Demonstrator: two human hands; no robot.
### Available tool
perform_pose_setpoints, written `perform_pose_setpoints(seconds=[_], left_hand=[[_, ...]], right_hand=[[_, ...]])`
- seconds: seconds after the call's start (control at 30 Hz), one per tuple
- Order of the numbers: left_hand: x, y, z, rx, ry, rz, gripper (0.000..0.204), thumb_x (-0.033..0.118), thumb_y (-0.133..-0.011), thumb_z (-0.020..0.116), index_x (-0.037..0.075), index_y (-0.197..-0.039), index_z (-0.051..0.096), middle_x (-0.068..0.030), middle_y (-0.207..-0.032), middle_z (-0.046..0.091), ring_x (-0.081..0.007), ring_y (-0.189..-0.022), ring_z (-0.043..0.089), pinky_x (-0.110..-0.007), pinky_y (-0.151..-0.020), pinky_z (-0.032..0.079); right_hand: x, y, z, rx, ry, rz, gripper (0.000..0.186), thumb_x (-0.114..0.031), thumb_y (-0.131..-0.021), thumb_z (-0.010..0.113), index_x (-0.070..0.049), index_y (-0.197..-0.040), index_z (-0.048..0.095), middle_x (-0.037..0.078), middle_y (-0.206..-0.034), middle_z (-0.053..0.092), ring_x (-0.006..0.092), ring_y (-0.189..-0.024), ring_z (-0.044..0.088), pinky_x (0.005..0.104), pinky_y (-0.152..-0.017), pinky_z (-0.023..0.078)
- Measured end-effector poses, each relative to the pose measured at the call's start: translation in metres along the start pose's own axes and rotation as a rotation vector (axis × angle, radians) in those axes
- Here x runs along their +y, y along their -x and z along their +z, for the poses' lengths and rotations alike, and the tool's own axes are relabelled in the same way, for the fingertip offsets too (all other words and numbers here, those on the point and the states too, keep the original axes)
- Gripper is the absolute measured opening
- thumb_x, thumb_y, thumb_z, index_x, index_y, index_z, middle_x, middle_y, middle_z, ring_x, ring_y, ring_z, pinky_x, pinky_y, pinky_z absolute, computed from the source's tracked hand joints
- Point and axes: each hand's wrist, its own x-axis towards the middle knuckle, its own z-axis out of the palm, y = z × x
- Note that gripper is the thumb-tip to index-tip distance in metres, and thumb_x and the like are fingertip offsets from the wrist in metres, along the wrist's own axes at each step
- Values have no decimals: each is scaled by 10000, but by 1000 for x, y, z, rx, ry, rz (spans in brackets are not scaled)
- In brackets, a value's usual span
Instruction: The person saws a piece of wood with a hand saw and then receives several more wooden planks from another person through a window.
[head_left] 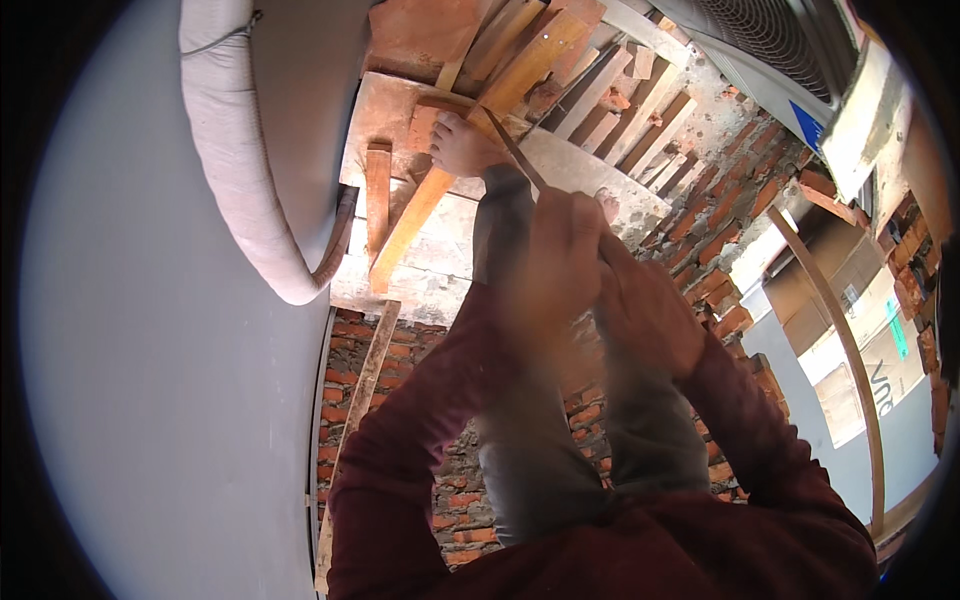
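Observation:
Both hands are closed together, one behind the other, at the near end of a long, narrow dark blade (517, 153) that looks like a hand saw seen nearly edge-on. My left hand (562, 245), slightly blurred, is in front, and my right hand (650, 310) is close behind it. The handle is hidden in the fingers. The blade's far end reaches an orange-brown wooden plank (412, 228) lying aslant on a pale board (440, 262). My bare left foot (465, 145) rests on this plank. Part of my other foot (607, 205) shows beyond the hands.
A short wood block (378, 195) lies left of the plank. Several wood strips (640, 110) lie at the far side. A wrapped white pipe (235, 150) curves down beside the grey wall (170, 350). Brickwork (475, 500) shows below; cardboard (850, 320) is at right.

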Motion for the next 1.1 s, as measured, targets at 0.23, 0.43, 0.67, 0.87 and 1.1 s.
perform_pose_setpoints(seconds=[0.23,0.43,0.67,0.87,1.1], left_hand=[[-14,-23,-14,-83,169,-323,495,362,-1040,322,27,-725,504,-49,-715,483,-180,-705,454,-347,-651,395],[-31,-27,1,5,71,-348,612,513,-1022,328,23,-697,497,-54,-731,520,-197,-720,477,-347,-645,399],[14,7,-6,-313,-109,-57,461,385,-977,329,32,-761,532,-95,-697,520,-239,-691,494,-384,-664,416],[-69,-57,-7,-194,313,-654,183,182,-896,525,4,-855,514,-157,-779,552,-354,-709,540,-462,-645,436],[28,11,-10,-196,-30,-176,603,403,-1031,160,15,-708,490,-88,-661,528,-200,-631,496,-348,-631,398]], right_hand=[[17,-51,19,-166,87,89,342,-135,-949,430,16,-1256,438,284,-1146,553,424,-746,615,479,-645,505],[21,-62,19,-13,-19,32,503,-275,-981,405,-30,-1415,337,332,-872,637,513,-764,616,562,-722,497],[16,3,-4,-43,-22,32,430,-232,-992,379,-30,-1370,416,278,-959,640,430,-799,631,507,-711,512],[50,-94,39,-91,59,90,444,-214,-982,396,-31,-1387,382,281,-929,638,455,-760,617,528,-681,497],[23,-17,5,-82,-22,76,470,-192,-970,416,-33,-1407,343,285,-895,635,484,-715,600,552,-647,479]])
